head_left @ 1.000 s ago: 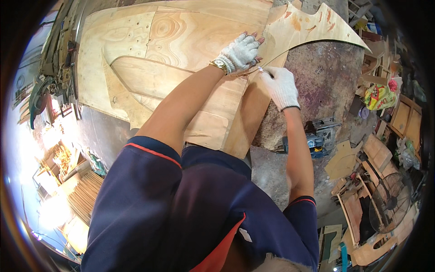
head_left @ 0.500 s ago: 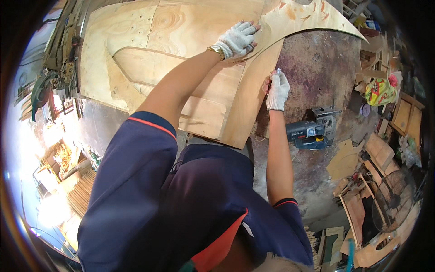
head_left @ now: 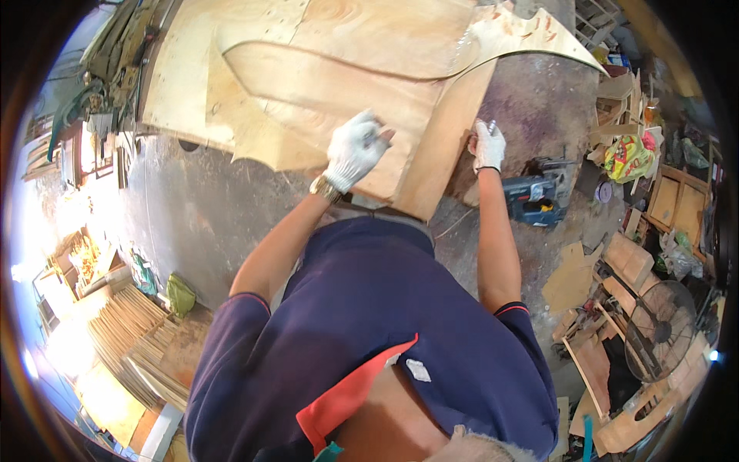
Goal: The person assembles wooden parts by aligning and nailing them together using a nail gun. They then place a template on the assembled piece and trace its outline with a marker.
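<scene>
My left hand, in a white knit glove with bare fingertips, hovers over the near part of the plywood with its fingers loosely curled. Nothing shows in it. My right hand, gloved the same way, is closed by the right edge of a plywood strip; a small pale tip shows at its fingers, too small to name. A thin curved plywood template with a pointed end lies on the larger plywood sheets. Its scalloped far end bears reddish-brown marks.
A blue jigsaw lies on the stained worktop right of my right forearm. Farther right are a red-and-yellow plastic bag, wood scraps and a round fan. Stacked wooden strips lie at the lower left.
My left hand has come off the template's edge, moving nearer and left, its fingers now curled. The right hand remains closed beside the strip. The whole view has shifted.
</scene>
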